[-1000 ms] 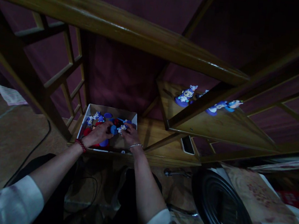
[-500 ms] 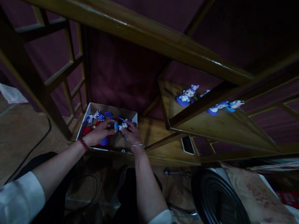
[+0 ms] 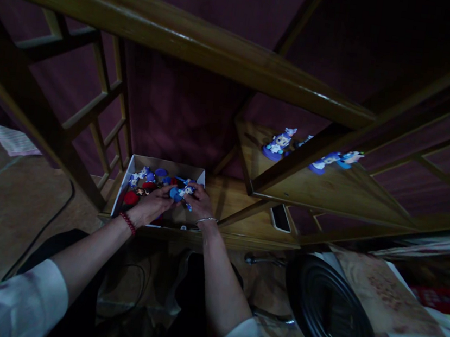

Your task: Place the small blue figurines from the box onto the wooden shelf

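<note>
Over an open white box (image 3: 119, 197) both of my hands are close together. Fingers of my left hand (image 3: 152, 206) are closed on a round blue base (image 3: 176, 193). My right hand (image 3: 199, 202) grips a small white and blue figurine (image 3: 187, 190), which touches or nearly touches the base; the exact contact is too small to tell. Inside the box lie more white and purple figurines (image 3: 139, 176), a purple disc (image 3: 161, 172) and a red round piece (image 3: 130, 197). My hands hide part of the box's contents.
Several figurines on round bases, one being a purple-haired figurine (image 3: 278, 144), stand on the raised shelf (image 3: 353, 192) at right. A phone (image 3: 281, 217) lies on the lower wooden shelf. Wooden bars frame the space. A black round stool (image 3: 333, 318) is at lower right.
The blue base has tilted to show its broad face, beside the figurine. My left hand has moved slightly down and left; my right hand has hardly moved.
</note>
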Motion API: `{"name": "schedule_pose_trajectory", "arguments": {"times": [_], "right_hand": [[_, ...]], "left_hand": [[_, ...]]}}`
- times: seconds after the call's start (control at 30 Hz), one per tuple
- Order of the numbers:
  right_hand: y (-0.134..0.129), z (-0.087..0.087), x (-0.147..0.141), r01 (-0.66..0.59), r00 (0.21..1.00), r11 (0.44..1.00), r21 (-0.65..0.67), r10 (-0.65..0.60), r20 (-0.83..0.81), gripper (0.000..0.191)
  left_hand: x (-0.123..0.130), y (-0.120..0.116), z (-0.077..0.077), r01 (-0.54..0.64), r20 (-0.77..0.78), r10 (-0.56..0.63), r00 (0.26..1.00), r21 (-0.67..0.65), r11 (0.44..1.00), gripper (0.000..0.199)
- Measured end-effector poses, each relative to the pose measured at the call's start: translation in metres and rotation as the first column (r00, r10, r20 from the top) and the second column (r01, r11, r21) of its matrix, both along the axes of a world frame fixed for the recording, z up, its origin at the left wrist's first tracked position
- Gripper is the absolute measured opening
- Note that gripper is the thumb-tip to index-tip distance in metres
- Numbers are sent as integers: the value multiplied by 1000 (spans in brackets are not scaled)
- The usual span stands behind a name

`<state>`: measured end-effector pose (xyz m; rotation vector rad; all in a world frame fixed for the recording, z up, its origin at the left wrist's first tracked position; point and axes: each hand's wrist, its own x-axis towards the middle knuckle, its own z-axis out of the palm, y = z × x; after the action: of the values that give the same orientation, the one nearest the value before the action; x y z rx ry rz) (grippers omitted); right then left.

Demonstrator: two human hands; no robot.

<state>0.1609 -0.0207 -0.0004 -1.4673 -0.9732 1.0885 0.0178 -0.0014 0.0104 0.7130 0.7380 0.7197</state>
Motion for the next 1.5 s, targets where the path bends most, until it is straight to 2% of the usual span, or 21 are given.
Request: {"name": "schedule_pose_trajectory", "arguments": {"times": [0.2,0.33,0.4,0.47,0.6,0.73,0.83,0.9,1.03,1.13,1.23,1.4,1.5], "right_hand": [[-2,1,1,-1,1000,1000,3,1,-24,38],[0,-3,4,7,1000,1000,3,-7,-13,39],[1,-6,6,23,998,1000,-7,-22,51,38],[2,-10,7,32,983,999,-44,-23,185,37],[3,-10,6,30,855,985,-167,61,516,35],[1,-4,0,19,707,965,-263,174,686,35],[0,0,-5,-15,660,963,-271,213,721,34],[-1,1,-8,-38,651,964,-264,224,726,34],[1,0,-13,-40,633,965,-258,224,741,33],[1,1,-16,-33,625,962,-272,232,745,32],[-2,3,-17,-23,610,959,-282,237,756,31],[-6,4,-14,1,596,957,-291,233,769,34],[-8,4,-13,24,607,963,-270,201,769,35]], "left_hand": [[1,0,-1,-6,18,6,1000,-1,1000,43],[0,0,-2,-22,45,24,999,-46,999,35],[-2,0,-4,-22,38,25,999,-76,997,32],[-3,-1,-8,-12,-2,12,1000,-102,995,30],[-6,-2,-10,-2,-104,-9,995,-102,995,27],[-11,-5,-2,-18,-161,6,987,-72,997,26],[-15,-9,5,-41,-312,17,950,-71,997,36],[-18,-13,7,-12,-378,2,926,-24,1000,41],[-18,-21,4,134,-462,-49,886,152,979,45],[-15,-26,0,217,-473,-91,876,219,951,45],[-9,-27,-3,241,-549,-42,834,296,924,45],[1,-27,-6,269,-709,50,704,331,905,47],[5,-26,-13,252,-764,129,632,359,898,44]]}}
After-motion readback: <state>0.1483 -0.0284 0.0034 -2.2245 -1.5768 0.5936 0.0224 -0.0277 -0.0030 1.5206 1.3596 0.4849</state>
